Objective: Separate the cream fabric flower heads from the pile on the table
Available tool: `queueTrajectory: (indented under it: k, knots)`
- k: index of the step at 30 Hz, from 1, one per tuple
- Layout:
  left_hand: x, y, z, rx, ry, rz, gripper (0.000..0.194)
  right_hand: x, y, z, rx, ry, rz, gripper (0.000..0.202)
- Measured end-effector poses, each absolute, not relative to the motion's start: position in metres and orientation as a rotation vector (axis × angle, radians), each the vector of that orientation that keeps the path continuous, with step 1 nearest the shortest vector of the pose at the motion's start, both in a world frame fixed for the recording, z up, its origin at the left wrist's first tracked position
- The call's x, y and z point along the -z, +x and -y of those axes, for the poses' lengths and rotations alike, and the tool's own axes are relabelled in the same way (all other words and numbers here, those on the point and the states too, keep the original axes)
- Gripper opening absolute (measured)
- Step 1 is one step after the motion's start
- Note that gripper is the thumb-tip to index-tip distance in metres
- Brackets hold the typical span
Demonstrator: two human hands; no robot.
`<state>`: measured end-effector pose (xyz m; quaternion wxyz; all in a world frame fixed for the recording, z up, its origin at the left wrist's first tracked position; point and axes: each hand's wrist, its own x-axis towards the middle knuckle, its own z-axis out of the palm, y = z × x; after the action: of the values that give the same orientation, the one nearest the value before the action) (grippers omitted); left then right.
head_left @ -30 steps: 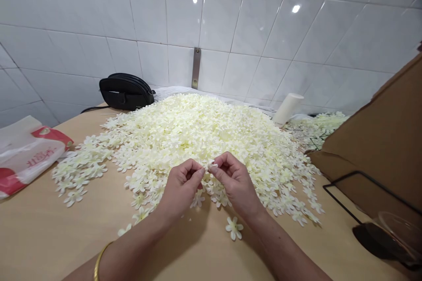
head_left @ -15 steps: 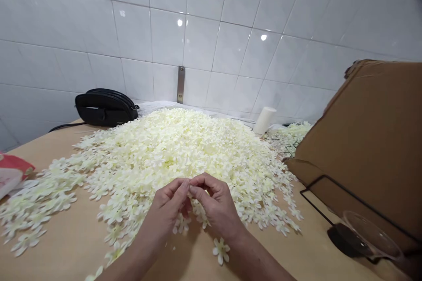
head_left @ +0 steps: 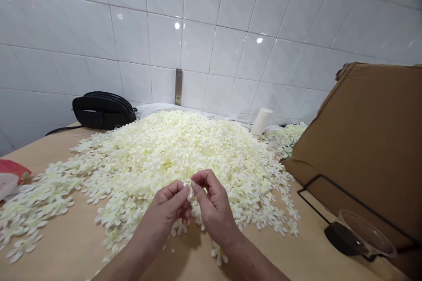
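Observation:
A large heap of white-yellow fabric flowers [head_left: 184, 145] covers the middle of the table. In front of it, my left hand [head_left: 173, 204] pinches a small white flower [head_left: 189, 188] between thumb and fingers. Close on its right, my right hand [head_left: 212, 202] has thumb and forefinger pressed together at the flower's edge; whatever lies between those fingertips is too small to make out. One loose flower [head_left: 218, 253] lies beside my right wrist.
A black bag [head_left: 103, 110] stands at the back left, with a red and white packet [head_left: 11, 175] nearer. At the right are a cardboard box [head_left: 365, 140], a black wire frame [head_left: 316, 208] and a clear round lid [head_left: 367, 232]. A white cylinder [head_left: 261, 122] leans behind the heap.
My fingertips have moved slightly apart, and a bit of white flower now shows between them. The view has shifted slightly.

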<state>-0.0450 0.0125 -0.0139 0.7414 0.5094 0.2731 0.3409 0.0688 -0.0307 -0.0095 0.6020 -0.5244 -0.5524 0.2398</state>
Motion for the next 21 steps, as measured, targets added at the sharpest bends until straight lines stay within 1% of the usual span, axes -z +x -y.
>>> queueTrajectory:
  k: [5, 11, 14, 21]
  knots:
    - [0.0138, -0.0460, -0.0152, -0.756, 1.134, -0.578, 0.027, 0.0123, 0.0700, 0.0295, -0.540, -1.216, 1.263, 0.006]
    - [0.0116, -0.0462, -0.0185, -0.734, 0.926, -0.563, 0.027, 0.0172, 0.0716, 0.0227, -0.803, -1.079, 1.035, 0.011]
    - [0.0132, -0.0464, -0.0193, -0.737, 0.982, -0.580, 0.028, 0.0181, 0.0732, 0.0222, -0.829, -1.103, 1.036, 0.013]
    - [0.0168, -0.0465, -0.0181, -0.809, 1.134, -0.629, 0.034, 0.0160, 0.0769, 0.0238, -0.859, -1.186, 0.965, 0.027]
